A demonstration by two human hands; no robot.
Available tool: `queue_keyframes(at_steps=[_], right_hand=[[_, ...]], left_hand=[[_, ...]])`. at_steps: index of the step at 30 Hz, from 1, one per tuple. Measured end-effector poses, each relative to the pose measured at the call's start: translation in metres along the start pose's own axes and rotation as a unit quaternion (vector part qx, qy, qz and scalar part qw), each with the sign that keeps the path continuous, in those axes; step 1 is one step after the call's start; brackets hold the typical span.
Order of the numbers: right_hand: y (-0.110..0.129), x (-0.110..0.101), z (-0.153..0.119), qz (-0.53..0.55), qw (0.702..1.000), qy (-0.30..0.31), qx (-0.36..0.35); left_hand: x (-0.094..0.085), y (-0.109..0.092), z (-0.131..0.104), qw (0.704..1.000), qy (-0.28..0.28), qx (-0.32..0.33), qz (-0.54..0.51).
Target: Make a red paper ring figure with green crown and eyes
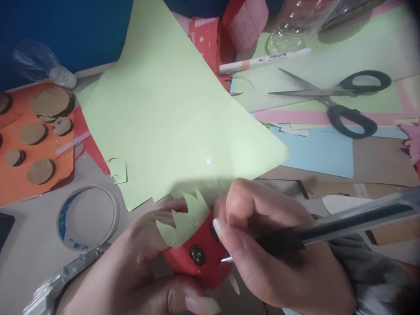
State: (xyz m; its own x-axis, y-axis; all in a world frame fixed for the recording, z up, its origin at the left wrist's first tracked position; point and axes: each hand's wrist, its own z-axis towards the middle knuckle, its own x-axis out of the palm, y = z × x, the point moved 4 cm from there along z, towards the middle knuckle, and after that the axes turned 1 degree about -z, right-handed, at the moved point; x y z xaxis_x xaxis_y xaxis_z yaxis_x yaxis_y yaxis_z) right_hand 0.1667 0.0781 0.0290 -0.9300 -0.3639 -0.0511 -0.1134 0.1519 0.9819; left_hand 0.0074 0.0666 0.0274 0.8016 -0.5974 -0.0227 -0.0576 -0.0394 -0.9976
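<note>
Right hand (274, 271) pinches a pen (328, 226) — tip at the red paper piece (210, 272) — while left hand (127, 260) clasps that piece's left side.

Tally, worktop (29, 253). Wood slices (33, 132): seven in sight, five whole, two cut by the left edge. Orange sheet (62, 168) beneath them: one. Dark discs (197, 255) on the red piece (210, 272): two, the second partly hidden. Red piece: one. Jagged green strip (187, 222): one. Pen (341, 222): one. Marker (269, 60): one. Scissors (323, 92): one pair. Tape roll (63, 225): one. Large green sheet (170, 109) in front: one. Tiny white square (209, 161) upon it: one. Clear vessels (288, 30), upper right: at least one; overlap prevents a sure count.
</note>
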Motion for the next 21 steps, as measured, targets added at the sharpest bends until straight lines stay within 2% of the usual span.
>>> queue_keyframes(at_steps=[16,21], right_hand=[[-0.0005,0.0015,0.0006,0.03,0.999,-0.003,-0.038],[-0.0005,0.0009,0.0,0.005,0.999,-0.011,-0.041]], left_hand=[[0.0027,0.0041,-0.0021,0.999,0.039,-0.021,0.007],[-0.0002,0.0057,-0.003,0.999,0.02,-0.02,0.023]])
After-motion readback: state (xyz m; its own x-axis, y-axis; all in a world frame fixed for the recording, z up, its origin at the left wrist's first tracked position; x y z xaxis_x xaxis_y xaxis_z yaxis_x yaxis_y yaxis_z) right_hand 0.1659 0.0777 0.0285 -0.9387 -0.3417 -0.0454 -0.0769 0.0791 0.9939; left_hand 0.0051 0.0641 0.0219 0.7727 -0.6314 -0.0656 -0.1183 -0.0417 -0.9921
